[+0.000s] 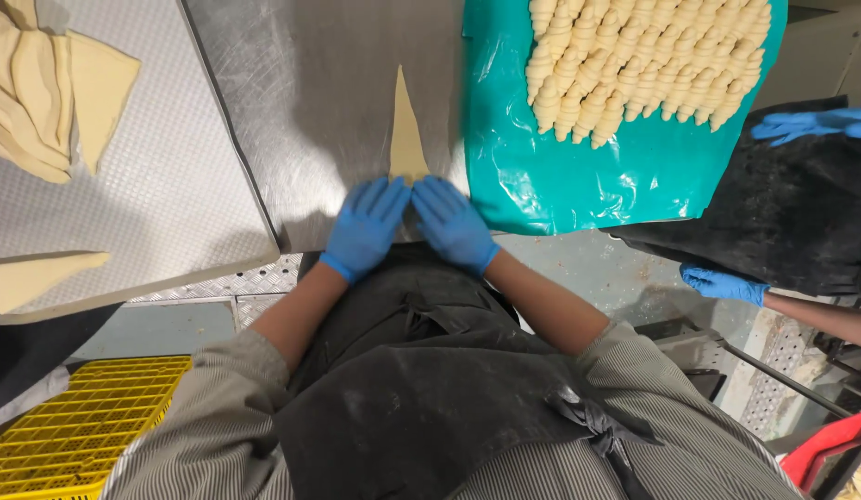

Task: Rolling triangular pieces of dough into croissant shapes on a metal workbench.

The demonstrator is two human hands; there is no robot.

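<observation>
On the steel table (310, 83), left hand (364, 227) and right hand (452, 222) lie flat, gripping nothing, on the dough triangle (406, 130), probably soft and stretchy, best handled at its wide end

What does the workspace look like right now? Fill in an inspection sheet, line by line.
Surface: steel table, bare metal around the dough.
Job's things: dough triangle, flat, point away from the person, wide end under the fingers.
Clutter: rolled pastries in rows on a teal sheet; cut dough pieces on a perforated tray.
Grip: left hand and right hand, blue-gloved, palms down, side by side.
Cables: nothing seen.
Surroundings: yellow crate below; another person's blue gloves at right.
</observation>
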